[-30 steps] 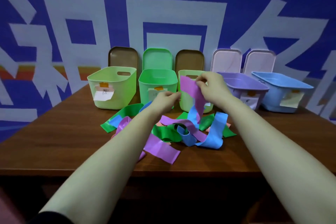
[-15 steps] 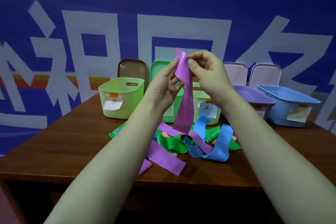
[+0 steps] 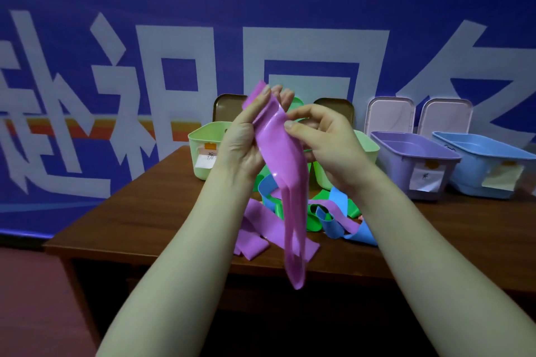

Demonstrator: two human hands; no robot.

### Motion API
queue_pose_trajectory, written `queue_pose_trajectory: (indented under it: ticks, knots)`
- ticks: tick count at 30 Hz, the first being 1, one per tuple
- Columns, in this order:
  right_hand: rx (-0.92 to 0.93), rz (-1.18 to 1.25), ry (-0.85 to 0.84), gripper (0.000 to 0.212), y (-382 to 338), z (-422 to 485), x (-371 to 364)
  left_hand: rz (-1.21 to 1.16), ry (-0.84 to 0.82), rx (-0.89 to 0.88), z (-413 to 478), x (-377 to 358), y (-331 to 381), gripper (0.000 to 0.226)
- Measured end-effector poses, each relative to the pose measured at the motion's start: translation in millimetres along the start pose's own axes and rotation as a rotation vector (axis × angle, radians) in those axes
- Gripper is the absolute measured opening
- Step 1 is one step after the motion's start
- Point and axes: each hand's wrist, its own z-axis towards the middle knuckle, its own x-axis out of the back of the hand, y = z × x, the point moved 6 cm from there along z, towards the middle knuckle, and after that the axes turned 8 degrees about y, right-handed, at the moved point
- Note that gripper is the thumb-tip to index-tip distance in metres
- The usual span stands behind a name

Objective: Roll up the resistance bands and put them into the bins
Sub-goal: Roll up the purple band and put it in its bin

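Observation:
A long purple resistance band [image 3: 285,177] hangs in the air in front of me, its lower end dangling below the table's front edge. My left hand [image 3: 246,139] grips its top end, and my right hand [image 3: 324,139] pinches the band just below. On the table behind lies a tangled pile of bands: purple [image 3: 252,232], green [image 3: 313,217] and blue [image 3: 353,229]. A row of open bins stands at the back: a light green bin [image 3: 203,148], a second light green bin [image 3: 367,149], a purple bin [image 3: 414,159] and a blue bin [image 3: 487,162]. A further green bin is mostly hidden by my hands.
The brown wooden table [image 3: 150,211] has its front edge close to me. Lids lean against the blue wall behind the bins: brown [image 3: 226,107] and pale lilac [image 3: 388,113]. A reddish floor [image 3: 34,298] shows at lower left.
Both hands lifted the purple band off the pile and drew it towards me; it now hangs free with its end below the table edge. The view tilted and moved back.

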Motion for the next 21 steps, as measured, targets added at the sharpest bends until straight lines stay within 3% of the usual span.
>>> queue_pose_trajectory:
  ticks: [5, 10, 13, 15, 18, 21]
  knots:
    - [-0.158, 0.058, -0.225, 0.009, 18, -28, -12, 0.112, -0.024, -0.078, -24, 20, 6, 0.021]
    - [-0.386, -0.193, -0.565, 0.033, 65, -54, -11, 0.256, 0.076, -0.093, -46, 56, 7, 0.021]
    - [-0.487, -0.295, -0.631, 0.025, 94, -60, 0, 0.265, 0.152, -0.091, -52, 74, 10, 0.020]
    - [-0.465, -0.473, -0.574, 0.015, 119, -55, 12, 0.322, 0.187, -0.091, -55, 81, 9, 0.019]
    - [-0.351, -0.986, -0.522, 0.018, 153, -47, 31, 0.453, 0.228, -0.086, -58, 88, -5, 0.018]
    - [-0.423, -1.235, -0.563, 0.024, 170, -54, 39, 0.516, 0.240, -0.068, -59, 95, -21, 0.020]
